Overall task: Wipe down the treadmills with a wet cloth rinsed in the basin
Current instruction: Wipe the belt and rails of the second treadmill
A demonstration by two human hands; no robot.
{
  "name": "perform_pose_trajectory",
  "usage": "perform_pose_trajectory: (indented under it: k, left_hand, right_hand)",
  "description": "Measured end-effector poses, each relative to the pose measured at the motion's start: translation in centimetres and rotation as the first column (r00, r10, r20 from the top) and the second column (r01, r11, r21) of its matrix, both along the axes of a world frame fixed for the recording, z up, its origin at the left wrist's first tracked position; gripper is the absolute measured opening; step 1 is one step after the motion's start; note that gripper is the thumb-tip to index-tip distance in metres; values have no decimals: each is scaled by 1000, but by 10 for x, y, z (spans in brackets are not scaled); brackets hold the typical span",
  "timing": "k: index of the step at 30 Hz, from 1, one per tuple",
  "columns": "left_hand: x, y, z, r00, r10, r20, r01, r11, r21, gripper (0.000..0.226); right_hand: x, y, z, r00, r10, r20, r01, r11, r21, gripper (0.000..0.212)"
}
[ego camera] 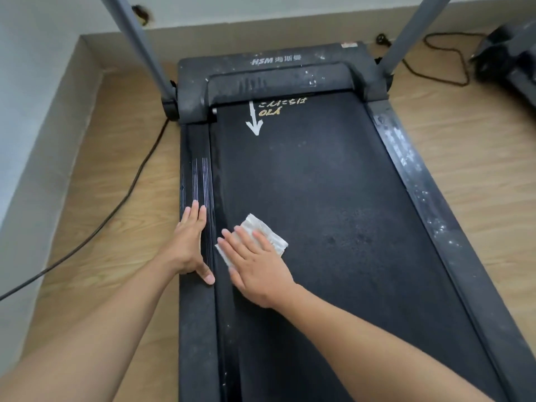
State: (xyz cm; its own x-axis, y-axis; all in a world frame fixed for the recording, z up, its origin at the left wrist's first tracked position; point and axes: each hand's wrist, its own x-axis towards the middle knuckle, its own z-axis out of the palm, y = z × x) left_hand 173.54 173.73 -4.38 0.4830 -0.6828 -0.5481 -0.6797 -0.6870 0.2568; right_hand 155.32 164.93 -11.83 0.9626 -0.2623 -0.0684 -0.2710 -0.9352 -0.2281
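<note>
The right hand (pixel 255 262) lies flat, fingers straight and spread, pressing the white cloth (pixel 261 236) down on the treadmill (pixel 333 198) belt, close to its left edge. The left hand (pixel 188 242) rests open on the ribbed left side rail (pixel 195 175), fingers straight and together, thumb out toward the belt. White specks dust the right side rail (pixel 412 175). A black cable (pixel 116 207) trails across the wooden floor (pixel 110 140) on the left, and part of a second machine (pixel 510 62) shows at far right.

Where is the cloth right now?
In the head view, the white cloth lies on the treadmill belt near its left edge, pressed under the right hand.
</note>
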Motion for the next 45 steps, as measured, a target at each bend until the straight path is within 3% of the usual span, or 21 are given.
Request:
perform_pose_trajectory:
  k: [2,3,6,9,13,17,18,21,24,26,28,30,33,35,39,41,43,44,45]
  left_hand:
    - [-1,-1,2,1000,-2,-7,2,1000,6,183]
    - [-2,-2,4,1000,4,-7,-4,1000,17,182]
    - [-4,-5,8,1000,15,-23,-14,999,35,180]
    - [-3,-4,7,1000,-4,-19,5,999,42,180]
    - [-3,-1,5,1000,12,-17,-12,999,35,179]
    - [1,0,2,1000,7,-17,-7,1000,6,179]
    - [2,1,-1,1000,1,-18,-1,1000,2,179]
    - [4,3,-6,1000,-7,-12,6,1000,-16,179]
    - [3,1,-5,1000,-30,-1,30,999,-10,178]
    - [0,-1,-3,1000,-24,-5,24,1000,8,179]
    - [0,-1,0,1000,-21,12,20,999,27,180]
    - [-1,-1,0,999,-28,19,27,999,32,180]
    - [0,3,0,1000,-29,-2,29,999,29,178]
    - [0,2,2,999,-35,20,34,998,47,178]
    - [-10,-6,14,998,-23,67,15,994,112,177]
    - [-13,-7,16,998,-9,58,2,993,120,176]
    - [-12,-8,14,999,-11,52,5,994,111,178]
    - [-10,-8,13,998,-22,51,16,994,104,178]
    - [-8,-6,10,998,-24,51,19,995,100,178]
  right_hand:
    - [-26,-27,2,997,79,-9,-79,997,-12,61]
    - [-40,-44,2,999,37,-30,-37,999,-11,61]
    - [-89,-103,3,969,-241,-58,239,970,-40,63]
    - [-157,-161,6,847,-519,-114,516,855,-53,67]
    - [-200,-186,16,707,-691,-154,700,714,14,66]
    - [-125,-136,8,349,-926,-143,937,343,67,74]
    - [-99,-114,7,364,-921,-136,931,357,78,76]
    - [-28,-28,0,698,-716,-8,716,698,36,72]
    - [3,39,-3,905,-426,9,426,904,-30,67]
    - [-13,49,0,981,-191,-19,190,981,-37,62]
    - [-45,25,3,996,82,-44,-83,996,-13,59]
    - [-86,-14,7,981,171,-96,-173,985,-21,59]
    - [-146,-88,10,977,-163,-137,154,985,-71,65]
    - [-185,-132,13,891,-414,-185,404,910,-90,72]
    - [-225,-169,17,783,-583,-218,588,807,-46,79]
    - [-210,-151,15,647,-745,-162,752,659,-24,81]
    - [-175,-116,13,421,-897,-130,905,425,2,92]
    - [-151,-95,14,367,-921,-129,930,366,29,96]
    - [-126,-71,14,401,-909,-118,916,397,56,98]
